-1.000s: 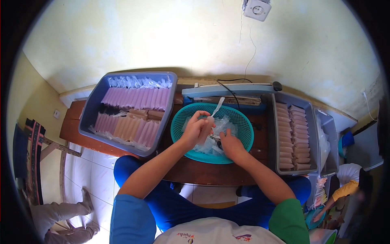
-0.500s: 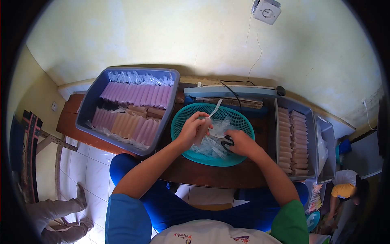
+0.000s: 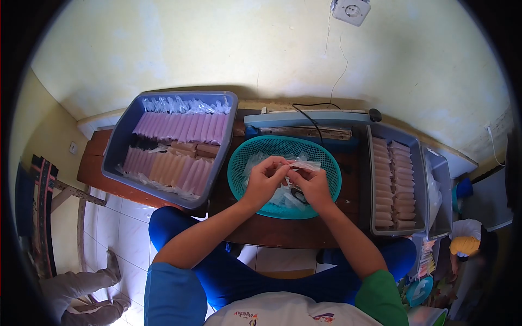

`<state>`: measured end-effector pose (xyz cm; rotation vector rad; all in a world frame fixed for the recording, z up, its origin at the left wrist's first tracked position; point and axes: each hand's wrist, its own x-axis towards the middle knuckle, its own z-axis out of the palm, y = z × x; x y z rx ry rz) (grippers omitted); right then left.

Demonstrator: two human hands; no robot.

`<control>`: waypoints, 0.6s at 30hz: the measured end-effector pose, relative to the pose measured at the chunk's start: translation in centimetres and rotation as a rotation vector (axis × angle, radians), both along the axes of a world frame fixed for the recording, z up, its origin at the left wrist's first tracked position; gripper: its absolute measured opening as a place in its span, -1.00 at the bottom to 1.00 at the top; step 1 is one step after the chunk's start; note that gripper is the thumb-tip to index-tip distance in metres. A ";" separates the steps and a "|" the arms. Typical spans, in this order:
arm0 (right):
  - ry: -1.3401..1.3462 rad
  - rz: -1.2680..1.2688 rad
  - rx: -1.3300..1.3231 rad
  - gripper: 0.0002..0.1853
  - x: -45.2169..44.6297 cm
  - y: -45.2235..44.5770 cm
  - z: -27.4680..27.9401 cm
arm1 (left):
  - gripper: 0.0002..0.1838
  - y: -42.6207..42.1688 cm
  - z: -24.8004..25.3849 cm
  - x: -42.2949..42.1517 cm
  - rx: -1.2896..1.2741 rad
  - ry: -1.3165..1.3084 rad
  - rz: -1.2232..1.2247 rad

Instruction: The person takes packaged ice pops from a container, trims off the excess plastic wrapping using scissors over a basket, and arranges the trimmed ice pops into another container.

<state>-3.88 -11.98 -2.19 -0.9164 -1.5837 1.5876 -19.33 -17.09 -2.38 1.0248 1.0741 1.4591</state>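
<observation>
My left hand (image 3: 265,182) and my right hand (image 3: 312,187) meet above a teal mesh basket (image 3: 237,187), fingertips pinched together on a slim filled plastic tube. Its clear plastic tail (image 3: 309,165) sticks out to the right over my right hand; most of the tube is hidden by my fingers. Below my right hand shows the black handle of the scissors (image 3: 298,194); I cannot tell whether they rest in the basket or hang from that hand. Clear plastic scraps (image 3: 285,200) lie in the basket.
At left, a grey-blue tub (image 3: 111,163) holds rows of pink and tan filled tubes (image 3: 182,126). To the right, a grey crate (image 3: 371,185) contains stacked tubes (image 3: 401,185). A long blue-grey sealer (image 3: 315,116) with a cable stands behind the basket. Other people are at both sides.
My right hand has moved up and left to meet my left hand at the tube, no longer gripping the scissors at the basket's right. The tube's tail has swung from upright to rightward.
</observation>
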 end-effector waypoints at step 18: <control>0.500 0.025 -0.168 -0.82 -1.9 -1.1 0.7 | -0.77 -1.5 3.9 -0.9 -0.203 -0.006 -0.083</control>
